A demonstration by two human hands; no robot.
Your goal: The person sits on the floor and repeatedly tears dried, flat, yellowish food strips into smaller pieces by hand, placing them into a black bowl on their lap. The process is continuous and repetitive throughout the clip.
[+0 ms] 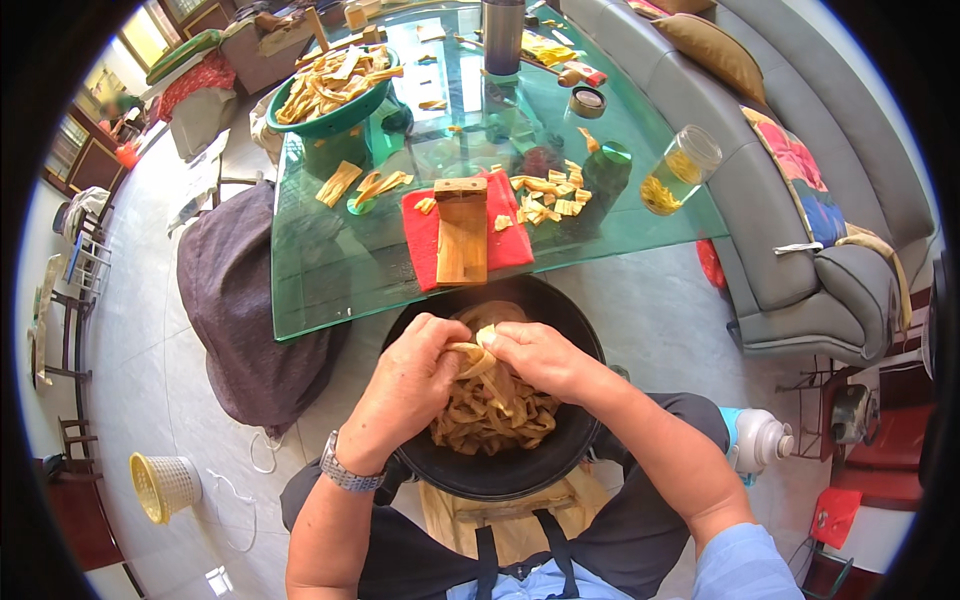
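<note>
Over a black round pan (405, 450) between my legs, my left hand (415, 365) and my right hand (535, 360) meet, fingers pinched on a pale yellow dried strip (480, 352). A pile of similar tan strips (490, 430) fills the pan beneath them. Just beyond, on the glass table (330, 270), a wooden block tool (462, 240) rests on a red cloth (512, 240), with small cut pieces (550, 200) scattered to its right. A green basin (300, 125) at the back left holds more strips.
A glass jar (680, 170), steel flask (502, 35) and round lid (588, 100) stand on the table. A grey sofa (770, 290) lines the right, with a bottle (760, 445) below. At left are a dark draped cover (250, 300) and a wastebasket (165, 485).
</note>
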